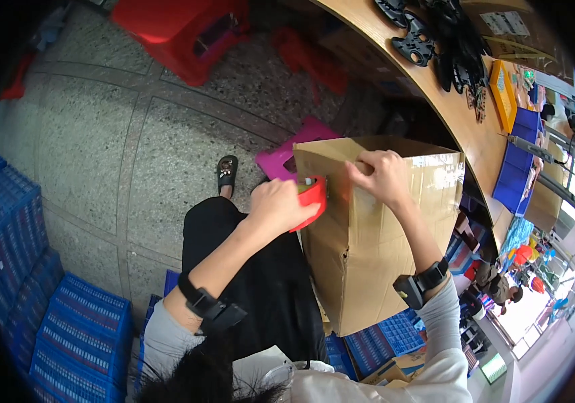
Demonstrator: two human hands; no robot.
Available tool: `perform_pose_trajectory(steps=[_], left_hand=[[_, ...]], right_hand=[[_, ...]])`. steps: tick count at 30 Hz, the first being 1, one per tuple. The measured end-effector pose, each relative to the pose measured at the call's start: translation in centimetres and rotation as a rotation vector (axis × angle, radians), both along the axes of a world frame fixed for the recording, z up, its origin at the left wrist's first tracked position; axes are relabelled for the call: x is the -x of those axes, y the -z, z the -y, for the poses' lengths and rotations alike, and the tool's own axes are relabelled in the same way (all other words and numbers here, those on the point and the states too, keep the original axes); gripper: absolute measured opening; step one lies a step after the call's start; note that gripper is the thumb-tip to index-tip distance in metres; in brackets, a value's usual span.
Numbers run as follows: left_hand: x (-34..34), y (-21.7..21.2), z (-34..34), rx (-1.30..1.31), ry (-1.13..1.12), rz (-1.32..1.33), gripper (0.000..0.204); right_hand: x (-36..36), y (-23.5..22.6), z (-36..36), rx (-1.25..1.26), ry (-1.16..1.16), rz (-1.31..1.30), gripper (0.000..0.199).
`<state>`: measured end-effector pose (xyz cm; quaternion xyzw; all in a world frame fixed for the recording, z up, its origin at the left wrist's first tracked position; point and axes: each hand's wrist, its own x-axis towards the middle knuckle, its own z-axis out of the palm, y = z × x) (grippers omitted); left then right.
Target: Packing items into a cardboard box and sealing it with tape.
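A tall brown cardboard box (381,248) stands in front of me, a little to the right, its top flaps raised. My left hand (275,207) is closed around a red tape dispenser (313,195), held against or just beside the box's left side; motion smears its outline a little. My right hand (383,174) has its fingers curled over the box's upper edge, thumb toward the left. Shiny strips that look like clear tape show on the box's right face. What lies inside the box is hidden.
Blue plastic crates (79,329) are stacked at the lower left. A red stool (180,33) and a pink stool (281,154) stand beyond my legs. Along the right runs a wooden table (465,124) bearing black parts (415,40), a yellow tray (502,94) and a blue bin (519,158).
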<state>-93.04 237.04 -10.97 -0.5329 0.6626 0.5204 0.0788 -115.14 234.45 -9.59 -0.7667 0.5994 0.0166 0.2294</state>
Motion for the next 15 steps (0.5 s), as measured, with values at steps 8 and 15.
perform_pose_trajectory(steps=[8, 15], left_hand=[[6.1, 0.0, 0.5, 0.123, 0.068, 0.079, 0.028], [-10.1, 10.7, -6.6, 0.11, -0.079, 0.57, 0.029]], right_hand=[[1.9, 0.6, 0.5, 0.131, 0.036, -0.05, 0.035], [2.2, 1.1, -0.8, 0.273, -0.041, -0.02, 0.019]])
